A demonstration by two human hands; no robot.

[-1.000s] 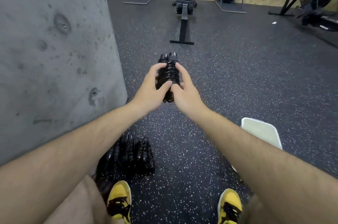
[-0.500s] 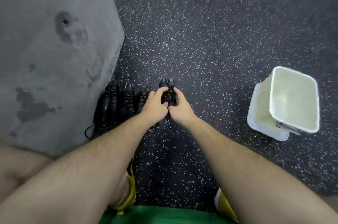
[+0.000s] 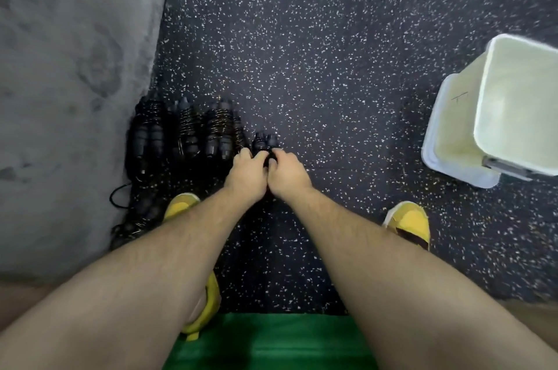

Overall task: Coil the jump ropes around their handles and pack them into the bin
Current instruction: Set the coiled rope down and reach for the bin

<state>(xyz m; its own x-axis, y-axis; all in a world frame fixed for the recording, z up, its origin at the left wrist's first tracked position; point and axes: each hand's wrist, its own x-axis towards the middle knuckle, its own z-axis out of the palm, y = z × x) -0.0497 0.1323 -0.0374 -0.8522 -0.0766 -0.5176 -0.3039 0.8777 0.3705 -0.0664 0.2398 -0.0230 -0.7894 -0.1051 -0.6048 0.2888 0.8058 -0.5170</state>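
Observation:
A black coiled jump rope [image 3: 265, 141] is low over the speckled floor, its two handle ends poking out past my fingers. My left hand [image 3: 246, 175] and my right hand [image 3: 287, 175] both grip it, side by side, and hide most of the coil. Just left of it, several other coiled black jump ropes [image 3: 184, 131] lie in a row beside the wall. The pale bin [image 3: 483, 116] stands open at the far right, well apart from my hands.
A grey concrete wall [image 3: 69, 74] fills the left side. A loose rope loop [image 3: 119, 196] lies at its foot. My yellow shoes [image 3: 409, 223] stand on the dark rubber floor, one either side of my arms. A green surface [image 3: 271, 342] is at the bottom edge.
The view has tilted from the gym room down to the floor. Both hands have lowered the coiled rope from chest height to the right end of the row of ropes.

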